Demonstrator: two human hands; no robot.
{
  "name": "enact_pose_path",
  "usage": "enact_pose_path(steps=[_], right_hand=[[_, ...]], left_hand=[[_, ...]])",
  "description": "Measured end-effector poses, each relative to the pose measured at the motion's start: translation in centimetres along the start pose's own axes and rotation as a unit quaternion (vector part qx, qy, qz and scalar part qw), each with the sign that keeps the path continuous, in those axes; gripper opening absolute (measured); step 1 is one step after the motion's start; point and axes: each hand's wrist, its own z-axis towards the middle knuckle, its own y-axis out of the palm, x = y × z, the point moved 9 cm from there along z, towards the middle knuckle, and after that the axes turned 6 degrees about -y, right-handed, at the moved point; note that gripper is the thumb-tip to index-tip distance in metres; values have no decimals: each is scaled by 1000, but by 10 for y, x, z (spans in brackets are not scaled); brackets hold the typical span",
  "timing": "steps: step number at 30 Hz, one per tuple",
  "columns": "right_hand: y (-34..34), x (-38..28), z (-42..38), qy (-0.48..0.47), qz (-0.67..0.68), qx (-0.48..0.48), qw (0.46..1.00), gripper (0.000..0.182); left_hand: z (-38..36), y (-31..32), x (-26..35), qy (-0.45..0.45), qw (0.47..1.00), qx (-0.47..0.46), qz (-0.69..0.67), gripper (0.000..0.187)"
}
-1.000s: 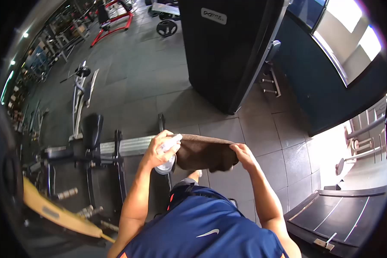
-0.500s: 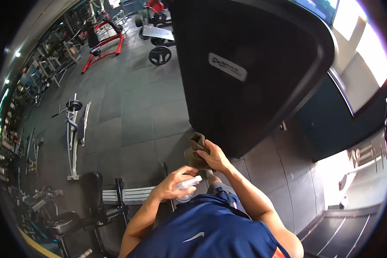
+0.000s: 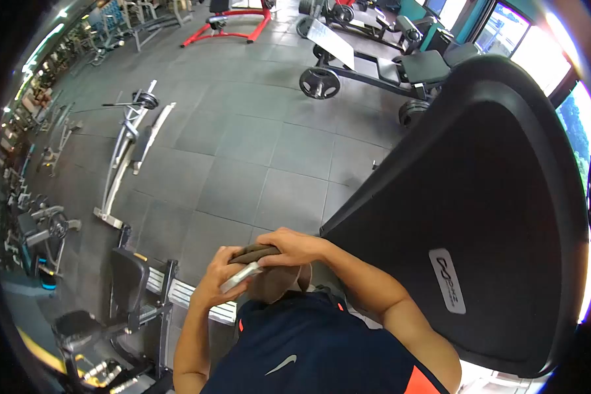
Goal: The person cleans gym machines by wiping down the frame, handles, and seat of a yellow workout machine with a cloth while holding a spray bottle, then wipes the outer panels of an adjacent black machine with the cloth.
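Close to the chest, both hands meet over a brown cloth (image 3: 274,279). Left hand (image 3: 222,281) is curled around a white spray bottle (image 3: 241,276), pressed against the cloth's edge. Right hand (image 3: 295,246) lies closed over the cloth's top fold, gripping it. Just beside them stands a black machine (image 3: 479,217) on the gym floor (image 3: 243,144).

Sleeveless navy shirt (image 3: 308,354) — white swoosh, orange side panels — bare arms.

Grey tiled floor (image 3: 243,151), weight plate (image 3: 319,83), bench (image 3: 138,289)
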Motion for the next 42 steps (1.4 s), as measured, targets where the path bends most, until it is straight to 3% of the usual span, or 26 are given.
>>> enact_pose_path(steps=[3, 5, 6, 10, 13, 17, 22, 24, 25, 26, 28, 29, 30, 32, 34, 36, 39, 40, 42], right_hand=[[-44, 35, 44, 59, -83, 4, 995, 31], [-64, 64, 71, 59, -203, 50, 976, 30], [-75, 76, 84, 85, -217, 56, 971, 28], [-149, 88, 130, 170, -310, 81, 932, 19], [-184, 98, 170, 202, -347, 120, 908, 14], [-226, 114, 247, 99, -300, 256, 913, 12], [-251, 142, 392, 86, -213, 178, 957, 21], [-244, 149, 466, 20, -224, 111, 968, 25], [-245, 157, 502, -24, -203, 77, 976, 27], [-235, 175, 540, -30, -189, 31, 981, 28], [-215, 168, 619, -108, -171, -68, 977, 31], [-206, 159, 656, -142, -164, -131, 967, 32], [-192, 156, 688, -179, -164, -176, 954, 35], [-159, 151, 734, -234, -192, -264, 916, 40], [-123, 145, 771, -272, -228, -322, 878, 48], [-83, 132, 804, -354, -255, -349, 830, 45], [-20, 122, 846, -414, -248, -365, 796, 41], [3, 119, 860, -424, -240, -366, 793, 39], [58, 119, 897, -409, -229, -374, 800, 33]], left_hand=[[48, -38, -49, 13, 1000, 27, 8, 23], [79, -59, -89, -17, 1000, -14, -22, 22], [102, -71, -99, 26, 999, -24, -15, 19], [184, -129, -131, 24, 992, -91, -80, 19], [237, -174, -151, 67, 990, -119, -47, 19], [290, -238, -205, -10, 985, -145, -91, 24], [306, -315, -319, -95, 945, -176, -260, 40], [288, -349, -379, -141, 923, -150, -326, 50], [283, -369, -405, -118, 931, -117, -325, 55], [275, -389, -425, -193, 925, -141, -297, 60], [247, -429, -459, -203, 906, -88, -360, 57], [229, -451, -478, -152, 939, -5, -308, 48], [215, -475, -478, -261, 894, 34, -363, 41], [165, -495, -500, -359, 840, 148, -378, 30], [124, -521, -502, -360, 837, 286, -297, 27], [81, -535, -517, -350, 816, 414, -201, 30], [3, -517, -546, -550, 677, 485, -56, 39], [-8, -526, -540, -550, 653, 520, -6, 46], [-50, -539, -550, -601, 599, 528, -35, 45]])
